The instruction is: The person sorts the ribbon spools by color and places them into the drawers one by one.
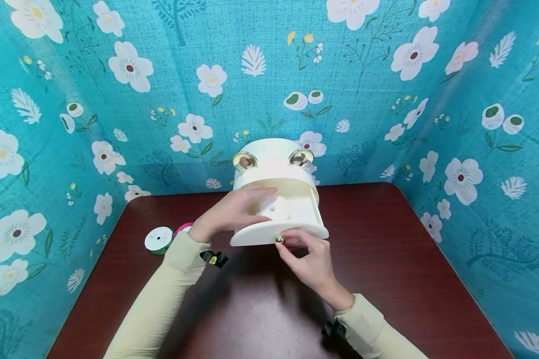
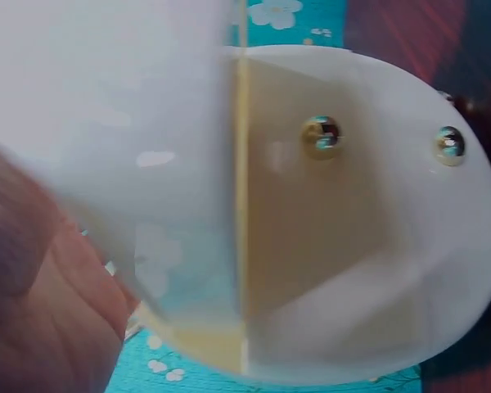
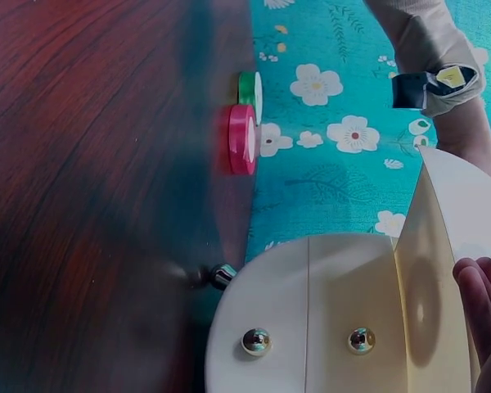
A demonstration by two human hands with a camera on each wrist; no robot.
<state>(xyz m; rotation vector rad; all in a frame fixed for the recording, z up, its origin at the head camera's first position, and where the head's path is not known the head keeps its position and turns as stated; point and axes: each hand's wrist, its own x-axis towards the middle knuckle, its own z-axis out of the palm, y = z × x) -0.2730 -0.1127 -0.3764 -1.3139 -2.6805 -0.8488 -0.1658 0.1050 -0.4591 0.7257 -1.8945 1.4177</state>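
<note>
A white cabinet (image 1: 271, 149) with two gold round eyes has its top drawer (image 1: 307, 207) pulled out. My left hand (image 1: 238, 207) reaches into that drawer, fingers and thumb around a white disc-shaped spool (image 1: 273, 209) with a small centre hole. Part of the spool is hidden by the hand. My right hand (image 1: 310, 254) pinches the small gold knob (image 1: 280, 240) on the drawer front (image 1: 251, 235). In the right wrist view, fingers (image 3: 479, 299) show beside the drawer's edge. The left wrist view has the palm (image 2: 65, 286) next to the blurred drawer front.
On the table's left side lie a green-edged spool (image 1: 158, 240) and a pink spool (image 1: 185, 228), partly behind the left sleeve. Lower on the cabinet are two more gold knobs (image 3: 256, 341). Blue floral cloth (image 1: 161, 109) hangs around the dark wooden table (image 1: 386, 259).
</note>
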